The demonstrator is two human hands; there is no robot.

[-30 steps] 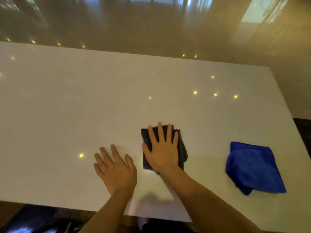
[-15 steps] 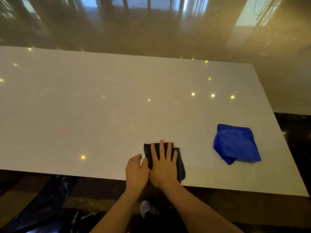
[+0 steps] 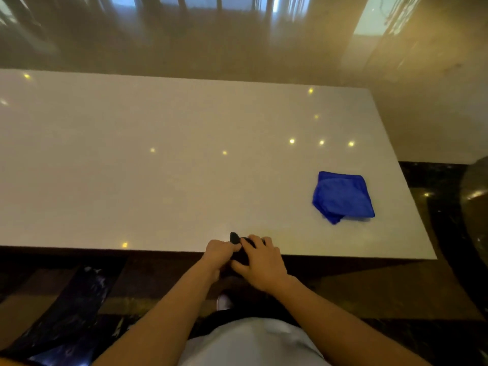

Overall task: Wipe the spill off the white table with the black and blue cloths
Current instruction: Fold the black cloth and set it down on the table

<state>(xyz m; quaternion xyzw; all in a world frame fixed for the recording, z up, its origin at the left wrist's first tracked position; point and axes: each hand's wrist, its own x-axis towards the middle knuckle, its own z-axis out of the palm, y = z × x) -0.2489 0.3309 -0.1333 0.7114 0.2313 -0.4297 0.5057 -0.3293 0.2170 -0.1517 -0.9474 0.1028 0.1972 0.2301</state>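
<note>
The black cloth (image 3: 235, 238) is bunched at the near edge of the white table (image 3: 158, 180), mostly hidden between my hands. My left hand (image 3: 219, 253) grips it from the left and my right hand (image 3: 260, 262) covers and holds it from the right. Both hands sit right over the table's front edge. The blue cloth (image 3: 342, 196) lies folded on the right part of the table, well apart from my hands. No spill is visible on the glossy top, only small reflected lights.
The table's right end (image 3: 412, 207) drops off to dark polished floor (image 3: 435, 286). A round dark object (image 3: 475, 202) stands at the far right. Beyond the far edge lies a shiny brown floor (image 3: 237, 48) with window reflections. My shoe (image 3: 224, 302) shows below the edge.
My right hand has dragged the black cloth back toward me to the table's front edge. My left hand came in beside it and now both hands gather the cloth. The blue cloth has stayed put.
</note>
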